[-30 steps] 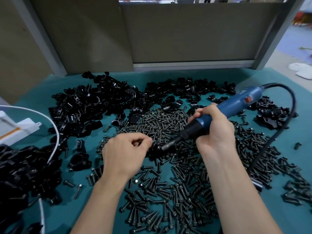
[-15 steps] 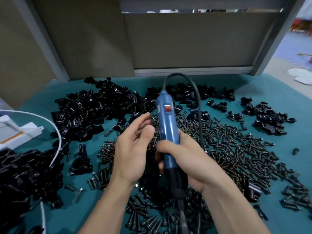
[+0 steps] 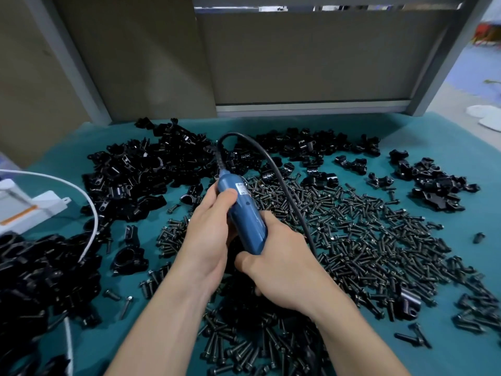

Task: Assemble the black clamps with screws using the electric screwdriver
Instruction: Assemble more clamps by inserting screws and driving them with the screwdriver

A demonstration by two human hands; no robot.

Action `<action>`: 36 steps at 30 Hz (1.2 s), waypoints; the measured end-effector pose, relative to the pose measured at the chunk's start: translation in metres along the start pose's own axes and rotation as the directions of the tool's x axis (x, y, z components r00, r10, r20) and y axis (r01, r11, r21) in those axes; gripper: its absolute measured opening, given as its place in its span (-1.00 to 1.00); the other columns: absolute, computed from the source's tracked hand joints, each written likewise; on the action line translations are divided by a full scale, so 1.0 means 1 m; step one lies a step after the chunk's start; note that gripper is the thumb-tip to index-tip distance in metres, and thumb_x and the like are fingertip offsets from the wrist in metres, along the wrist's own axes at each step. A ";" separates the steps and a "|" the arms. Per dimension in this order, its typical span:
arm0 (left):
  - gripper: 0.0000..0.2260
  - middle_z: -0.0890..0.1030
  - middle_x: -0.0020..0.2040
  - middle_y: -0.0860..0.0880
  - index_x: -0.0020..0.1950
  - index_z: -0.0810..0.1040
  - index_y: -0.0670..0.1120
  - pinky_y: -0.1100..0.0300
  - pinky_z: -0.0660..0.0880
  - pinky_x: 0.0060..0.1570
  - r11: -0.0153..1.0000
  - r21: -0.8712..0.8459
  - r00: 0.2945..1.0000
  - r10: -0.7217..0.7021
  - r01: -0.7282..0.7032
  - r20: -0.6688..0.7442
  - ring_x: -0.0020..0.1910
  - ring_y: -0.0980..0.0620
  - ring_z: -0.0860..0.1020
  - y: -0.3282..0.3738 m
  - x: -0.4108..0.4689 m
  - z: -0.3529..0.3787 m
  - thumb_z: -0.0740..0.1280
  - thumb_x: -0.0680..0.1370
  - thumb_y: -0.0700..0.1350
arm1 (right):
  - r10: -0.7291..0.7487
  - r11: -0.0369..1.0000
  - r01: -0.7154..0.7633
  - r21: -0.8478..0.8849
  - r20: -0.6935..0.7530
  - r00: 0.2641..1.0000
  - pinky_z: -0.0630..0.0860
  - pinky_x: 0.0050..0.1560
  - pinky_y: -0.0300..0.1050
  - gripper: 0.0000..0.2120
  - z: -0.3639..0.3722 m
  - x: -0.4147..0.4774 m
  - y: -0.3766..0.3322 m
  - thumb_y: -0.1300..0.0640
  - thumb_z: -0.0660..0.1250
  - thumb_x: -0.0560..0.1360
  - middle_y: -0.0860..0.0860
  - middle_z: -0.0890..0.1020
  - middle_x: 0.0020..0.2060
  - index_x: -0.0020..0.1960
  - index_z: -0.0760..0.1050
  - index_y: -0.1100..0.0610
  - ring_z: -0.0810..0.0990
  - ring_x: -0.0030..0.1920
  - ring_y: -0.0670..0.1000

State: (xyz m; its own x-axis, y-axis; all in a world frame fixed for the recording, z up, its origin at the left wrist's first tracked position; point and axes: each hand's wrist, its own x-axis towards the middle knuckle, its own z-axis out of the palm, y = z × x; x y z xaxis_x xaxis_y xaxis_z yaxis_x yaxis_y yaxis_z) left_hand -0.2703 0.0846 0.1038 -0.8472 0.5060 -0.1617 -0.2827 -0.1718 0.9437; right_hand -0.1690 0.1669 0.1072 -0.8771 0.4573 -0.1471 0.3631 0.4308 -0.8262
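Blue electric screwdriver (image 3: pixel 245 213), upright, its lower body clenched in the right hand (image 3: pixel 282 267); left hand (image 3: pixel 208 234) curled beside it, thumb on the barrel. Beyond lie loose screws (image 3: pixel 366 226), then black clamps (image 3: pixel 141 172).

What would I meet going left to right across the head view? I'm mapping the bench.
White box → white cable → left hand → blue screwdriver → right hand → spread of screws

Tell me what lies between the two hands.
In the head view, the blue electric screwdriver stands between the left hand and the right hand, both touching it. Its tip is hidden below.
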 end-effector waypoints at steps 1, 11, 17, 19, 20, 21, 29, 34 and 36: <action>-0.75 0.73 0.21 -0.03 0.34 0.62 0.09 0.00 0.59 0.25 1.000 -0.016 1.000 -0.006 0.006 0.015 0.22 -0.02 0.67 0.000 0.001 0.000 0.25 0.72 -0.09 | 0.004 1.000 -0.004 0.013 -0.004 1.000 0.66 -0.39 0.02 -0.70 0.001 0.001 0.000 -0.02 0.41 0.36 -0.02 0.64 -0.20 0.00 0.36 -0.24 0.68 -0.42 0.06; -0.53 0.73 0.19 -0.02 0.40 0.57 0.27 0.09 0.67 0.05 0.996 -0.069 0.990 0.064 -0.056 0.127 0.12 -0.02 0.71 -0.005 -0.004 0.001 0.34 0.62 -0.22 | 0.033 0.983 -0.030 0.182 -0.011 0.999 0.64 -0.42 -0.03 -0.54 0.002 0.005 0.001 0.05 0.44 0.36 -0.03 0.67 -0.20 0.19 0.43 -0.26 0.67 -0.47 0.07; -0.69 0.73 0.17 -0.10 0.38 0.62 0.12 -0.01 0.64 0.21 0.987 -0.159 0.999 0.018 -0.014 0.028 0.06 -0.01 0.67 0.000 -0.005 0.004 0.22 0.71 -0.11 | 0.015 0.997 -0.016 0.073 0.013 1.000 0.59 -0.47 -0.11 -0.56 -0.002 0.002 0.000 0.01 0.42 0.38 -0.03 0.66 -0.20 0.18 0.39 -0.30 0.68 -0.44 0.05; -0.68 0.71 0.18 -0.15 0.35 0.63 0.10 -0.08 0.61 0.27 0.986 -0.168 1.000 -0.005 0.005 -0.001 0.06 -0.04 0.65 0.002 -0.005 0.004 0.22 0.70 -0.15 | 0.013 0.999 -0.013 0.039 0.008 1.000 0.63 -0.44 -0.08 -0.58 -0.002 0.002 0.000 0.00 0.41 0.38 -0.04 0.66 -0.20 0.15 0.38 -0.30 0.68 -0.44 0.03; -0.67 0.70 0.17 -0.17 0.35 0.64 0.10 -0.09 0.60 0.28 0.984 -0.179 1.000 -0.013 0.011 -0.008 0.05 -0.05 0.65 0.003 -0.005 0.004 0.22 0.69 -0.16 | 0.009 0.999 -0.009 0.032 0.007 1.000 0.63 -0.44 -0.08 -0.59 -0.001 0.002 0.001 0.00 0.41 0.38 -0.04 0.65 -0.20 0.14 0.38 -0.29 0.67 -0.44 0.03; -0.66 0.70 0.15 -0.17 0.34 0.64 0.10 -0.10 0.60 0.27 0.982 -0.187 1.000 -0.018 0.015 -0.014 0.04 -0.05 0.64 0.004 -0.004 0.005 0.22 0.68 -0.18 | 0.005 1.000 -0.006 0.030 0.007 1.000 0.62 -0.45 -0.09 -0.59 0.001 0.003 0.001 0.00 0.41 0.38 -0.04 0.65 -0.20 0.14 0.38 -0.29 0.67 -0.44 0.03; -0.49 0.71 0.26 0.06 0.49 0.48 0.24 0.14 0.53 0.23 0.979 0.076 0.977 0.177 -0.187 0.120 0.28 0.10 0.64 -0.001 -0.002 -0.002 0.40 0.62 -0.20 | 0.019 0.827 -0.085 0.555 0.122 0.992 0.52 -0.46 -0.12 -0.51 -0.015 0.009 0.000 0.17 0.43 0.31 0.04 0.62 -0.39 0.21 0.48 -0.09 0.55 -0.51 0.06; -0.64 0.72 0.03 0.26 0.22 0.64 0.30 0.28 0.56 0.11 0.836 0.451 0.931 0.364 -0.314 -0.028 0.05 0.29 0.65 -0.012 0.001 -0.015 0.48 0.57 -0.15 | 0.106 0.138 0.017 0.990 -0.032 0.994 0.58 -0.38 -0.09 -0.59 -0.045 0.017 0.007 0.32 0.40 0.45 0.11 0.60 -0.30 0.29 0.46 0.21 0.51 -0.42 0.00; -0.65 0.70 -0.07 0.32 0.03 0.69 0.32 0.38 0.61 -0.08 0.785 0.557 0.933 0.357 -0.273 -0.047 -0.13 0.35 0.64 -0.016 0.002 -0.020 0.48 0.56 -0.19 | 0.175 -0.090 0.081 0.993 -0.065 0.983 0.60 -0.30 -0.07 -0.56 -0.056 0.020 0.016 0.35 0.40 0.44 0.11 0.60 -0.26 0.28 0.41 0.14 0.54 -0.36 -0.01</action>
State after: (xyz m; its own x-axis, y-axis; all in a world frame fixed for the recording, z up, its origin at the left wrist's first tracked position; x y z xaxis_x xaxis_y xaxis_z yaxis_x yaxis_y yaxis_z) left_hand -0.2763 0.0712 0.0828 -0.9124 0.3712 0.1728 0.2595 0.1979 0.9452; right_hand -0.1631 0.2263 0.1220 -0.7780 0.5748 -0.2536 -0.4160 -0.7738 -0.4777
